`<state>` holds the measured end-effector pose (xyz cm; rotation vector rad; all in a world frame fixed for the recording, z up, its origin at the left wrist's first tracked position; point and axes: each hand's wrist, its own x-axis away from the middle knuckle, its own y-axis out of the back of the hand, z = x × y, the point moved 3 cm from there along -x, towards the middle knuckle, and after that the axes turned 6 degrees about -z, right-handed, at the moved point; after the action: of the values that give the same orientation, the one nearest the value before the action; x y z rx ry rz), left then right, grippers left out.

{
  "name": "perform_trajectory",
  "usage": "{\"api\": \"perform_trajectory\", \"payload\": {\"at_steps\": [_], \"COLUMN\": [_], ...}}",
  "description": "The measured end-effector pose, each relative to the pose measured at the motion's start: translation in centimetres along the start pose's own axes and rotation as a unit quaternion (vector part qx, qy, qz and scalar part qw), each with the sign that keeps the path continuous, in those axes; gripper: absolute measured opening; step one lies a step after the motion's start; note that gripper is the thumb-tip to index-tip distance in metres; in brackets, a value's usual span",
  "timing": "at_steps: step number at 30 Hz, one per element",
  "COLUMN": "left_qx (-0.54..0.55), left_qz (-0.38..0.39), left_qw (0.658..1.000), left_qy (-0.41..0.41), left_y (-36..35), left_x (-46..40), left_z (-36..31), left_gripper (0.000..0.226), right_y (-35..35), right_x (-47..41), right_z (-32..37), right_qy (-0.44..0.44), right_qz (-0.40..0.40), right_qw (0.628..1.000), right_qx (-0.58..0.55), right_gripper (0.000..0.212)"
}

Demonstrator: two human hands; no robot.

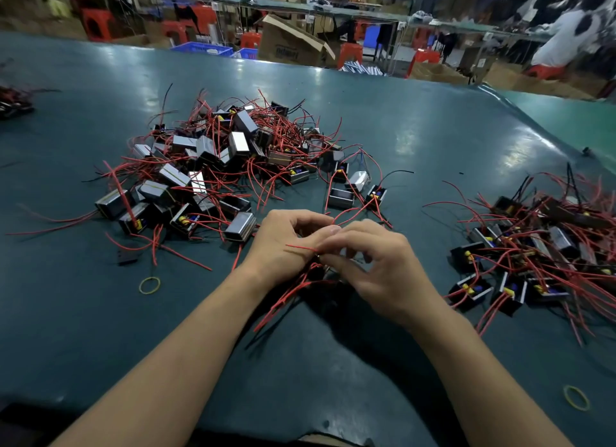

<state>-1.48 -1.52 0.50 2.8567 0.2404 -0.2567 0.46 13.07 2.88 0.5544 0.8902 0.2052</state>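
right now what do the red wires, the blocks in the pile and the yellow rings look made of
Red wires: soft plastic insulation, matte; they bend loosely. Blocks: probably metal cases, shiny silver faces catching the light. Yellow rings: likely rubber bands, thin, dull, lying limp.

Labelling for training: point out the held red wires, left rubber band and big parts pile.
held red wires (293, 288): head view, loose lower strands.
left rubber band (148, 293): head view, near rim.
big parts pile (239, 143): head view, metal case.
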Motion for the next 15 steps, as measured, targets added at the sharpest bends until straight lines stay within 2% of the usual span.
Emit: {"api": "perform_trajectory", "payload": {"at_steps": [2, 6, 11, 15], "left_qx": [0.012, 0.093, 0.106, 0.098], "left_qz": [-0.022, -0.049, -0.06, -0.05], "left_qw": [1.0, 0.994, 0.993, 0.993], "left_qy": [0.008, 0.031, -0.004, -0.038], "left_y": [0.1, 0.5, 0.7, 0.7], "left_x": [-0.2, -0.5, -0.3, 0.1], "left_z": [0.0, -0.1, -0.6, -1.0], "left_gripper": [0.009, 0.006, 0.003, 0.009], "right_y": [0.8, 1.8, 2.2, 2.2], "right_x": [0.2, 0.1, 0.2, 0.4], "right_z": [-0.9, -2.3, -3.0, -3.2], "right_qy": [-0.097, -0.267, -0.325, -0.33], "right_qz": [-0.02, -0.089, -0.116, -0.1], "right_qw": [0.994, 0.946, 0.911, 0.912], "right_qx": [-0.051, -0.159, -0.226, -0.222], "right_gripper": [0.014, 0.015, 0.013, 0.009]}}
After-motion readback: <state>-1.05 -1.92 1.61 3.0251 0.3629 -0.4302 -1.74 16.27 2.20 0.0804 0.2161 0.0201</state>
